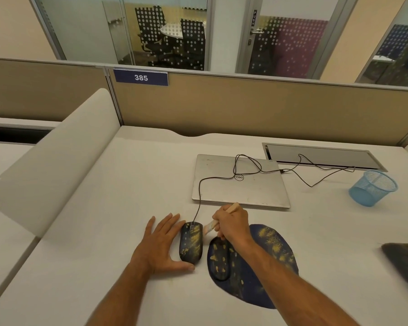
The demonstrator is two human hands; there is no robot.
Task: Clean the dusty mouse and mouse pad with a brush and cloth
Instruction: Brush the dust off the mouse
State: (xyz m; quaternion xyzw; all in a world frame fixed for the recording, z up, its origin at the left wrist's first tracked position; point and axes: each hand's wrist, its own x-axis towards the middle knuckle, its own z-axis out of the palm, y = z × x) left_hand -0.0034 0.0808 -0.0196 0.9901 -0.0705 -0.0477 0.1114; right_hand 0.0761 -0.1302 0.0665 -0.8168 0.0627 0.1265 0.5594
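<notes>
While my left hand (161, 243) lies flat with fingers spread, bracing the dusty mouse (191, 242) from its nine o'clock side so it won't slide, my right hand (232, 223) grips the brush (216, 221), bristles at the mouse's two o'clock; the mouse pad (264, 262) lies at three.

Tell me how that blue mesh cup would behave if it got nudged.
The mesh cup looks light, being thin open wire, so a nudge would probably slide it. It already lies tilted on the desk, and its round, tapered wall suggests it would roll in a curve.
</notes>
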